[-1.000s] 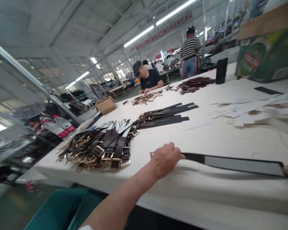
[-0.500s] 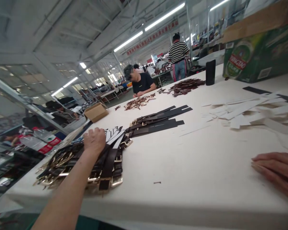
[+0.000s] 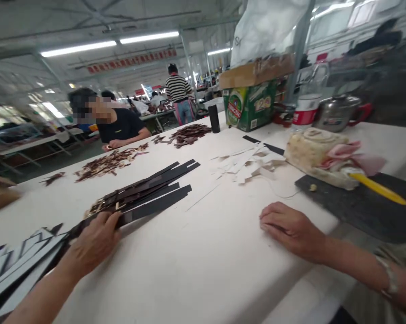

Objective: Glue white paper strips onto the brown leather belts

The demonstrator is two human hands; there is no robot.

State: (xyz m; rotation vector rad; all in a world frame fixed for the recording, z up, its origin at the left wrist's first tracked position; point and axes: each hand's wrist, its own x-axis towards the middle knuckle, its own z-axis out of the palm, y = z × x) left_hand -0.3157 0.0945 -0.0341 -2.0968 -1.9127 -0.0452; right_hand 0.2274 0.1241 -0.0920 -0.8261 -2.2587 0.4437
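Note:
My left hand (image 3: pixel 96 238) is closed round a dark belt at the near end of a small stack of belts (image 3: pixel 155 184). Gold buckles (image 3: pixel 118 205) show just beyond its fingers, and the black strap ends point away to the right. Below my left forearm, at the lower left, lies a larger pile of belts (image 3: pixel 27 265) with pale strips among them, cut off by the picture's edge. My right hand (image 3: pixel 289 229) rests on the white table (image 3: pixel 203 265) near its right edge. Its fingers are curled together, and nothing shows in them.
White paper strips (image 3: pixel 253 162) lie beyond my right hand. A stained cloth bundle (image 3: pixel 316 155) and a yellow-handled tool (image 3: pixel 378 188) sit on a black mat (image 3: pixel 365 211). Behind stand a green carton (image 3: pixel 250 105), bottle (image 3: pixel 306 108) and metal pot (image 3: pixel 338 112). A person (image 3: pixel 122 126) sits opposite.
My left hand has moved from the large belt pile to the near end of the smaller stack. My view has swung right, and my right hand's fingers are now more curled.

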